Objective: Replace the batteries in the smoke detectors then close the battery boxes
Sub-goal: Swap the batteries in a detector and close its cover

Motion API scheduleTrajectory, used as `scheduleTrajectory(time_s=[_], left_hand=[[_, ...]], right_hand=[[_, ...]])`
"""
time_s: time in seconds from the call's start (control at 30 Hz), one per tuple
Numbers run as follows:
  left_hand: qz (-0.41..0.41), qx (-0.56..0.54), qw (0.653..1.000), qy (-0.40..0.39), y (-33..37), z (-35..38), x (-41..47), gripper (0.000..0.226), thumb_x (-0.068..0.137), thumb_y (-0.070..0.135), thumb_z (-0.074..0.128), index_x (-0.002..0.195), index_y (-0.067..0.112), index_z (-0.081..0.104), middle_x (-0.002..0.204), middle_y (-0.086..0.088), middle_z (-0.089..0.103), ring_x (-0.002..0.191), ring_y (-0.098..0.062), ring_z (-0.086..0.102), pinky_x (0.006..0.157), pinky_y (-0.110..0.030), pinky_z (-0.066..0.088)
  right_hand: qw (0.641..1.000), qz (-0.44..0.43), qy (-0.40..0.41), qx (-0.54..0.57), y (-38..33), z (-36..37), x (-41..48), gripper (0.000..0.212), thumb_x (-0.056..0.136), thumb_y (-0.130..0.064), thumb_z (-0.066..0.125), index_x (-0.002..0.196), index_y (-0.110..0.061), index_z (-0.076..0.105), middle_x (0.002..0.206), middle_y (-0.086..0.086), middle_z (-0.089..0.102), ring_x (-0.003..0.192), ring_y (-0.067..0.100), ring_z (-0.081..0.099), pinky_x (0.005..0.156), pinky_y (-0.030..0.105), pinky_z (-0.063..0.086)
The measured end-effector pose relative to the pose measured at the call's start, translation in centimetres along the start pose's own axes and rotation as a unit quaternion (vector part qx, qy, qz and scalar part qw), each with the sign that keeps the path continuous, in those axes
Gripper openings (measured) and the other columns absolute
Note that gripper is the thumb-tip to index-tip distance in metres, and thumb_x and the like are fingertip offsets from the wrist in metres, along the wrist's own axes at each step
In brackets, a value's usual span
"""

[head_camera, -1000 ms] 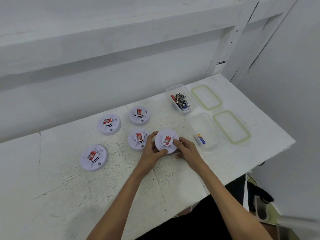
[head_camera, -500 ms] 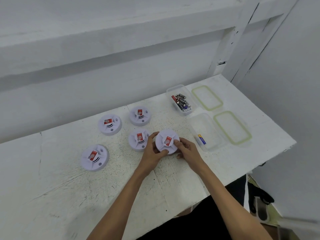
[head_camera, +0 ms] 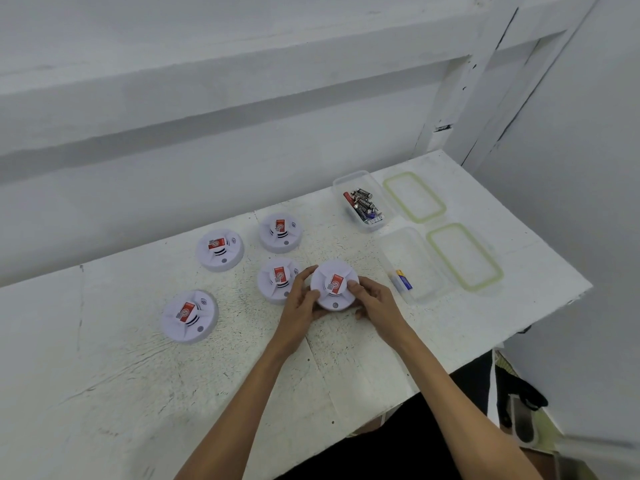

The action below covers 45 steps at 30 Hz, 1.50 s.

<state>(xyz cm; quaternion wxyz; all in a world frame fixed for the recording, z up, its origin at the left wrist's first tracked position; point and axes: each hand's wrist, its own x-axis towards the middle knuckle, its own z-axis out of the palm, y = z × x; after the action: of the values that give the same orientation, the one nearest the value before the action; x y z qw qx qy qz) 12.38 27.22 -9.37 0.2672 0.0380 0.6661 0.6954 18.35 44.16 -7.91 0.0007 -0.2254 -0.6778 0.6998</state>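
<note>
Several round white smoke detectors with red labels lie on the white table (head_camera: 104,393). The nearest detector (head_camera: 333,271) sits between both hands. My left hand (head_camera: 300,306) grips its left rim and my right hand (head_camera: 375,301) grips its right rim, thumb on top. Another detector (head_camera: 275,271) touches it on the left. Further detectors lie at the back middle (head_camera: 280,233), the back left (head_camera: 219,249) and the front left (head_camera: 189,316). A clear box (head_camera: 372,188) holds several batteries (head_camera: 362,206). A second clear box (head_camera: 420,258) holds one blue and yellow battery (head_camera: 403,280).
Two green-rimmed clear lids (head_camera: 414,196) (head_camera: 464,256) lie right of the boxes. The table's right edge (head_camera: 554,306) and front edge drop to the floor. A white wall rises behind the table.
Both hands stay on the nearest detector; it has barely moved. The camera has shifted slightly.
</note>
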Motion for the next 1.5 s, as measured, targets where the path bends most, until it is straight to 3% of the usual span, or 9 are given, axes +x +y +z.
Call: scheduleTrajectory(time_s=[1.5], left_hand=[[0.002,-0.022,1.000,-0.004,0.09,0.09,-0.08,0.044,0.107,0.013,0.047,0.148,0.026,0.045,0.144,-0.005,0.057,0.124,-0.025,0.063,0.099,-0.053,0.056]], right_hand=[[1.000,0.007,-0.019,0.020,-0.60,-0.17,-0.58,0.029,0.097,-0.038,0.060,0.115,-0.019,0.071,0.103,0.010,0.075,0.084,0.023,0.066,0.063,0.032,0.055]])
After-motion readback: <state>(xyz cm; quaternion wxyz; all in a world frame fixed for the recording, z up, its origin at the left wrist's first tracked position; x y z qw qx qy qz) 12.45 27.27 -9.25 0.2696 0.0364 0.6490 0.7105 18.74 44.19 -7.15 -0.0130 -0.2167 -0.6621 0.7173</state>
